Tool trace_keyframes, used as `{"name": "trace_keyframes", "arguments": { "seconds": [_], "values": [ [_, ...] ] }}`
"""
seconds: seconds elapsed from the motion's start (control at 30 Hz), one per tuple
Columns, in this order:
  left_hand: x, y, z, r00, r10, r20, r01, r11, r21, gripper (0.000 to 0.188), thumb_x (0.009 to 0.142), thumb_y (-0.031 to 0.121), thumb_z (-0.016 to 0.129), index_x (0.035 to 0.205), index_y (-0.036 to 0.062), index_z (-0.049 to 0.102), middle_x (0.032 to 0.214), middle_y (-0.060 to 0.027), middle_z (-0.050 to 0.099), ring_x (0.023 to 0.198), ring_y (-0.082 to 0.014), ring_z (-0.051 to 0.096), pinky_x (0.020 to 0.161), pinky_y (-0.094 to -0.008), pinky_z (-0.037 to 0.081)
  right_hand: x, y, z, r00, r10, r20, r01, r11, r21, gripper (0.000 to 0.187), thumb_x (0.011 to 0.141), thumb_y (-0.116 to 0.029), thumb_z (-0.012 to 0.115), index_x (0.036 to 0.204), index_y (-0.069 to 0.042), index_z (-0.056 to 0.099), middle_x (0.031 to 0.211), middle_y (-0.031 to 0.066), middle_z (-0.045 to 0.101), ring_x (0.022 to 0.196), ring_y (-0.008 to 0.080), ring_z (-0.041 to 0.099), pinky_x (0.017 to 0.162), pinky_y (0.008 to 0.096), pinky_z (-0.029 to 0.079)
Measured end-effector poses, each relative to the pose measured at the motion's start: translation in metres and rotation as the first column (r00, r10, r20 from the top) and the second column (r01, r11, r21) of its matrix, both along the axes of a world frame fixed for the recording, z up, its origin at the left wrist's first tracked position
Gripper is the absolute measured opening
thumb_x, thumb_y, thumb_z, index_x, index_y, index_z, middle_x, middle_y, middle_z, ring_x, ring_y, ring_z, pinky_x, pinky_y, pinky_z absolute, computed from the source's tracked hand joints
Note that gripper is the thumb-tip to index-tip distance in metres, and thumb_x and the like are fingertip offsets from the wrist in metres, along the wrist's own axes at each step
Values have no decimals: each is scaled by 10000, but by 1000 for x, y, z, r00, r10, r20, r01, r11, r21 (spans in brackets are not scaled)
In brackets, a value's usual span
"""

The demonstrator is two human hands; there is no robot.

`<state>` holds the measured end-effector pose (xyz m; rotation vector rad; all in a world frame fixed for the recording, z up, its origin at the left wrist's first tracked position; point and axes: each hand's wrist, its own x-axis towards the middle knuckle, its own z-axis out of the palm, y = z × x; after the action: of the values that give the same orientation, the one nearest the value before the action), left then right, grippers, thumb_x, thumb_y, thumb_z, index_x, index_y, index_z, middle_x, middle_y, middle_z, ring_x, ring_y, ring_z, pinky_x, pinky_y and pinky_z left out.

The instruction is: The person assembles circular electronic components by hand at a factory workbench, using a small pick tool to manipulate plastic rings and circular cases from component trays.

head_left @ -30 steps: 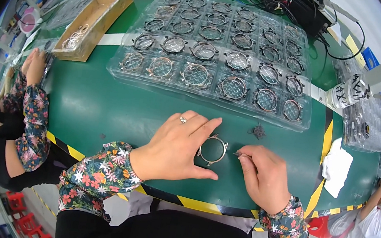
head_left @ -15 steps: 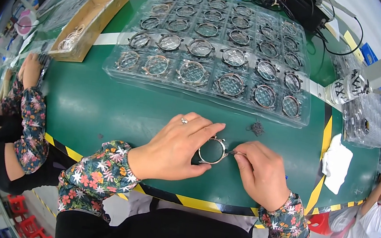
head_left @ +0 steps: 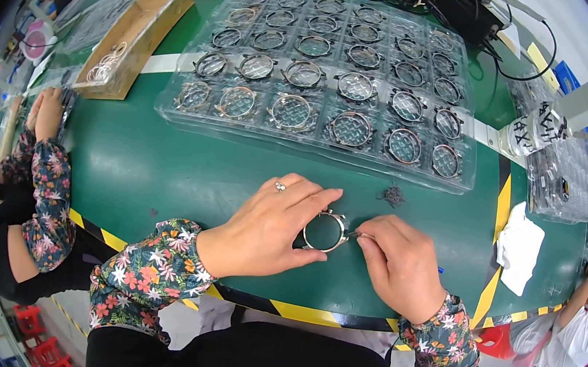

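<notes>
My left hand grips a round metal watch case by its left side, thumb below and fingers above. Its open ring lets the dark green tabletop show through. At the case's right edge, my right hand pinches a thin, dark metal tool whose tip meets the side of the case; its kind is too small to make out. Just beyond my right hand lies a small heap of tiny dark parts. Farther back, a clear plastic tray holds several rows of similar watch cases.
A cardboard box with pale loops stands at the left back. To the right are a white cloth, stacked clear trays and a white tub. Cables and a black device occupy the back. Co-workers sit at both sides.
The view has shifted very slightly. Both hands keep nearly the same pose, with the watch case and the thin tool still between them.
</notes>
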<state>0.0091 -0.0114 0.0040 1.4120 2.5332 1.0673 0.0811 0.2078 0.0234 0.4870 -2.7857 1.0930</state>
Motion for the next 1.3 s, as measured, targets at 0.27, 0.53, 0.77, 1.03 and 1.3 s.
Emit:
{"name": "trace_keyframes", "arguments": {
  "seconds": [0.27, 0.53, 0.77, 1.03, 1.3],
  "values": [
    [-1, 2, 1, 998, -56, 20, 55, 997, 46, 802, 635, 161, 866, 1330, -3, 500, 1097, -126, 578, 986, -309, 577, 893, -410, 457, 1, 1, 0, 1000, -2, -3, 2, 1000, -4, 85, 836, -5, 646, 919, 6, 629, 873, 140, 647, 745, 329, 638, 634, 384, 513],
    [-2, 1, 1, 997, -83, 0, 83, 995, 56, 798, 634, 139, 865, 1332, 2, 504, 1140, -141, 570, 993, -317, 576, 884, -405, 465, 0, 0, -2, 1000, -5, 1, 5, 1000, -10, 82, 838, -6, 645, 918, 0, 628, 875, 138, 649, 754, 334, 639, 636, 388, 513],
    [-4, 1, 10, 999, -32, -24, 34, 998, 53, 753, 660, 112, 832, 1330, 7, 504, 1133, -149, 566, 1016, -337, 571, 876, -424, 480, 3, 2, -4, 999, 5, -49, -5, 1000, 9, 89, 832, -23, 654, 914, -19, 621, 862, 119, 633, 734, 312, 635, 623, 379, 510],
    [-66, 28, 29, 963, 136, -234, -94, 979, 180, 677, 662, 77, 827, 1278, 21, 554, 1134, -131, 595, 980, -249, 604, 868, -348, 498, 6, -16, -31, 981, 141, -134, -121, 982, 148, 142, 793, -78, 678, 891, -56, 579, 875, 70, 540, 722, 239, 608, 595, 350, 509],
    [-212, 137, 29, 905, 139, -402, -79, 984, 162, 467, 782, 170, 762, 1192, 35, 584, 1115, -154, 612, 995, -289, 615, 902, -373, 498, 7, -13, -30, 969, 171, -180, -165, 985, 51, 150, 735, -85, 626, 867, -51, 564, 850, 79, 526, 736, 227, 600, 621, 343, 510]
  ]
}}
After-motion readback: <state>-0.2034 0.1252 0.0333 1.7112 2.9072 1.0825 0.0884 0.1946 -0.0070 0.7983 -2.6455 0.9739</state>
